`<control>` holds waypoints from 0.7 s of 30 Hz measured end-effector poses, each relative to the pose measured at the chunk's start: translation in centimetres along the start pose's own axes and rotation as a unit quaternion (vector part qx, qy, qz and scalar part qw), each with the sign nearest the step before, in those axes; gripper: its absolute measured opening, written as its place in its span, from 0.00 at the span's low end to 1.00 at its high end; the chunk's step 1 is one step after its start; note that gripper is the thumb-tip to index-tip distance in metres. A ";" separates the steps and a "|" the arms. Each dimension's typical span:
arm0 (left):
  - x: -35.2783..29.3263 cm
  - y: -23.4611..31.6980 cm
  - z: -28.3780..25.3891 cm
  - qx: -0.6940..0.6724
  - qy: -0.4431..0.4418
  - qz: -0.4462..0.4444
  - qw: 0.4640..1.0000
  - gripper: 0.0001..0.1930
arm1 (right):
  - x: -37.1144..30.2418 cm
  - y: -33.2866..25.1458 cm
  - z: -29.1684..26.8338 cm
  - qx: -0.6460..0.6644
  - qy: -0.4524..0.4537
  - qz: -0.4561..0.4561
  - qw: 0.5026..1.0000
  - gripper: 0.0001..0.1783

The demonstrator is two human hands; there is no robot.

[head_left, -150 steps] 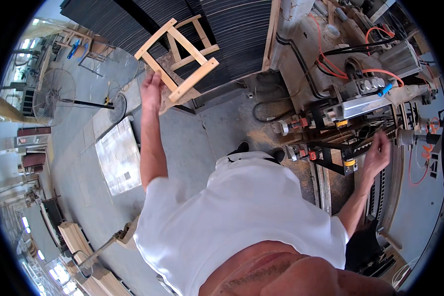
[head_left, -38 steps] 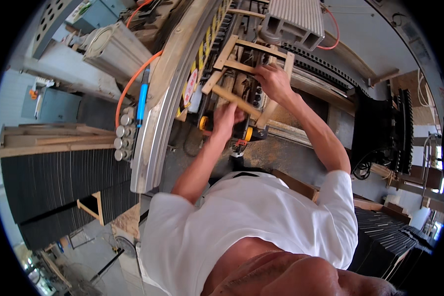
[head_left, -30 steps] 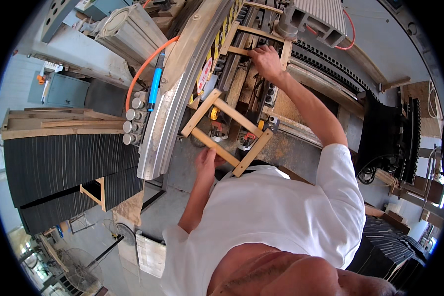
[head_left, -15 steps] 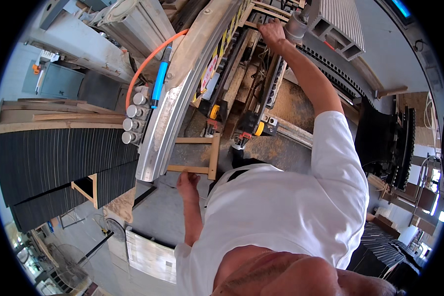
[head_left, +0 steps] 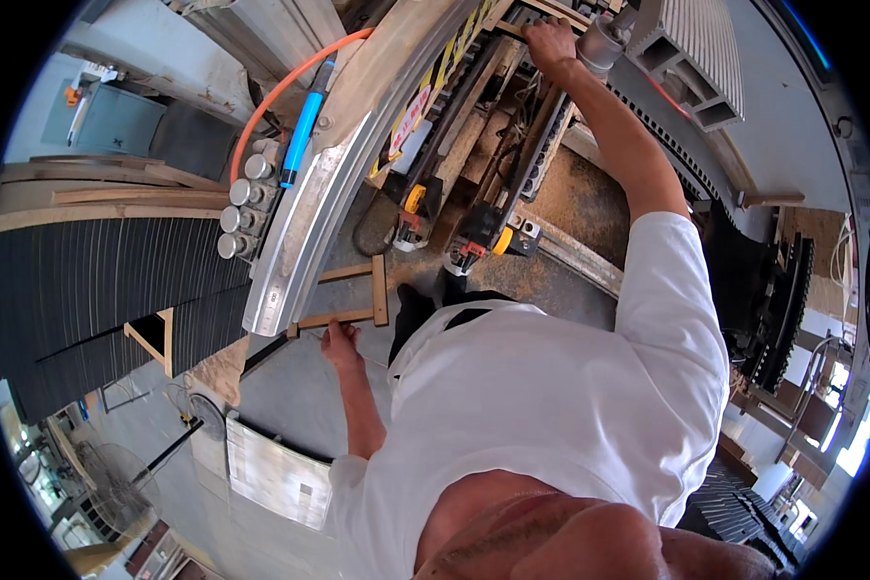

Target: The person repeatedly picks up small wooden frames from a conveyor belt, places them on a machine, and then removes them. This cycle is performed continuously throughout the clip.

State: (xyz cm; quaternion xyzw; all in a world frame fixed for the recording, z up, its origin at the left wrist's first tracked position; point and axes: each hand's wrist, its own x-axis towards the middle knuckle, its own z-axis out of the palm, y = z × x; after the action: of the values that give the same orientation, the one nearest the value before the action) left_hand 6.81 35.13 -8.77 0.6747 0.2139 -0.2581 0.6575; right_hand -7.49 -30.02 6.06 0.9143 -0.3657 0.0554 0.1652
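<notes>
My left hand (head_left: 340, 346) is low beside the machine's near end, its fingers closed on the lower bar of a light wooden frame (head_left: 380, 290). Part of that frame is hidden behind the metal beam (head_left: 304, 217). With my arm stretched out, my right hand (head_left: 551, 43) reaches over the far part of the machine. Its fingers curl down at the bar of another wooden frame (head_left: 557, 12), right beside a round metal cylinder (head_left: 602, 46). The fingertips there are partly hidden. Between my hands run the machine's two rails (head_left: 466, 145), with yellow knobs at their near ends.
A tall stack of black slatted panels (head_left: 116, 280) stands at the left. An orange hose (head_left: 266, 106) and a blue tube-shaped tool (head_left: 304, 135) lie along the beam, near several round metal knobs (head_left: 245, 193). Sawdust (head_left: 580, 193) covers the right of the machine. A fan (head_left: 116, 488) stands lower left.
My left hand and the near wooden frame have shifted slightly left and away from me. The right hand stays by the metal cylinder, a little farther out. The whole view has shifted a little.
</notes>
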 end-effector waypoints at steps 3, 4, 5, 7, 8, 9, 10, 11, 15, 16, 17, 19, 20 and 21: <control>-0.4 -0.8 -0.8 0.026 -0.007 0.014 1.000 0.10 | -0.1 -0.4 -0.6 -0.045 0.011 -0.007 0.999 0.11; -0.5 -1.0 -0.9 0.027 -0.003 0.015 1.000 0.11 | -0.2 -0.5 -0.8 -0.068 0.018 -0.014 0.997 0.11; -0.6 -1.2 -1.0 0.030 0.000 0.015 0.999 0.11 | -0.2 -0.4 -0.8 -0.092 0.025 -0.019 0.995 0.11; -0.9 -1.4 -1.2 0.034 -0.001 0.024 0.999 0.11 | -0.1 -0.4 -0.9 -0.089 0.028 -0.018 0.995 0.11; -0.9 -1.4 -1.2 0.036 -0.006 0.032 0.999 0.11 | -0.1 -0.3 -0.7 -0.084 0.035 -0.017 0.996 0.12; -0.9 -1.4 -1.2 0.038 -0.011 0.041 0.998 0.11 | 0.0 -0.2 -0.6 -0.080 0.042 -0.016 0.996 0.12; -0.9 -1.2 -1.3 0.055 -0.008 0.040 0.998 0.11 | -0.2 -0.1 -0.4 -0.056 0.029 -0.008 0.998 0.12; -1.1 -0.7 -1.3 0.072 -0.005 0.039 0.997 0.12 | -0.3 -0.1 -0.1 -0.031 0.016 0.000 0.999 0.11; -1.7 0.3 -1.8 0.101 -0.003 0.112 0.989 0.13 | 0.1 0.0 -0.7 -0.034 0.011 0.003 0.999 0.10; -2.0 0.5 -2.3 0.104 0.000 0.120 0.987 0.13 | 0.0 -0.2 -1.1 -0.040 0.011 -0.002 0.999 0.10; -2.4 1.0 -2.4 0.106 -0.001 0.130 0.986 0.12 | 0.0 -0.3 -1.2 -0.040 0.008 0.008 0.999 0.10; -3.2 2.3 -2.9 0.128 -0.012 0.174 0.976 0.12 | 0.2 -0.7 -1.4 -0.039 0.004 0.024 0.999 0.09; -4.5 3.7 -3.1 0.148 -0.019 0.207 0.967 0.12 | 0.3 -1.3 -2.0 -0.030 -0.008 0.023 0.999 0.09; -5.5 5.2 -3.2 0.169 -0.031 0.241 0.955 0.12 | 0.4 -0.5 -1.3 -0.037 -0.014 0.035 0.999 0.10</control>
State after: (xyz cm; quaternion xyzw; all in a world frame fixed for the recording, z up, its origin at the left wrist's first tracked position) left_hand 6.01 38.40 -1.23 0.7992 -0.0224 -0.1449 0.5829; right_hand -6.81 -29.52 7.24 0.8947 -0.4018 0.0349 0.1920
